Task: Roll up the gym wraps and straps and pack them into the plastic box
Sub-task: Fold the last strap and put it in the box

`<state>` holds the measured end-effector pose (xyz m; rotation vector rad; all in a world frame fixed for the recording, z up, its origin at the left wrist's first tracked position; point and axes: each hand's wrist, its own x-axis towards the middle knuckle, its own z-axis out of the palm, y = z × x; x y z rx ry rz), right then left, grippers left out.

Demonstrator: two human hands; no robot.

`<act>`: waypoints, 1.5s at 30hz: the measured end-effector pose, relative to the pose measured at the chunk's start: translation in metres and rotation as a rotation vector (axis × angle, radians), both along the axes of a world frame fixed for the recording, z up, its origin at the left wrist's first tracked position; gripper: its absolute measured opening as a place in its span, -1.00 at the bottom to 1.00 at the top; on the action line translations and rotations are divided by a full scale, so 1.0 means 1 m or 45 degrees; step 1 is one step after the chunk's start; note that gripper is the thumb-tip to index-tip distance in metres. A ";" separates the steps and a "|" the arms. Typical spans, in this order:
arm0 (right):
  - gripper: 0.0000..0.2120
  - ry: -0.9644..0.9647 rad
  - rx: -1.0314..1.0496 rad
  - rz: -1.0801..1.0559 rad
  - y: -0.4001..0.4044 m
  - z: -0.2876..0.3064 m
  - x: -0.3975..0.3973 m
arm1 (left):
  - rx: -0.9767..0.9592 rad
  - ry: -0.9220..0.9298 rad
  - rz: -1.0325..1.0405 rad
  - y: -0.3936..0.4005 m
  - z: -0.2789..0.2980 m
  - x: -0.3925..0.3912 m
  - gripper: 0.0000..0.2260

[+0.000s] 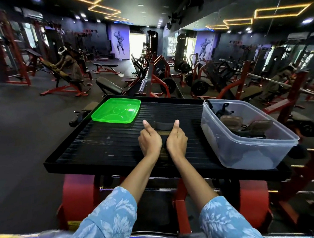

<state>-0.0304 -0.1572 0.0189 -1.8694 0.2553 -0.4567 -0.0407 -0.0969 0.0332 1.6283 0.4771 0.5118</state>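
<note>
- Strap (pixel 161 126) flat on the black ribbed counter (pixel 102 143), long axis running straight away from the body, near end between the wrists, far end a dark loop between the two thumbs.
- Left hand (pixel 150 141) and right hand (pixel 177 141) flanking the strap, one on each side, equally near; grip curled on both, thumbs pointing forward; whether fingers actually pinch the webbing or only rest on it, cannot tell.
- Plastic box (pixel 250 151) well off to the right, nearer the right hand, already holding padded grips (pixel 245 124) and dark straps.
- Green lid (pixel 117 110) off to the far left.
- Likely next: rolling along the long axis, then carrying rightward to the box.
</note>
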 end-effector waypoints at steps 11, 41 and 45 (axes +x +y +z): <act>-0.30 0.127 -0.078 0.080 -0.006 0.008 0.007 | 0.144 0.088 -0.092 0.001 0.004 0.003 -0.37; -0.95 -0.047 -0.716 0.843 -0.046 0.057 0.030 | 0.720 -0.041 -0.259 0.006 0.000 0.010 -0.60; -0.99 -0.017 -0.772 0.898 -0.045 0.068 0.028 | 0.712 -0.141 -0.279 0.008 -0.002 0.011 -0.59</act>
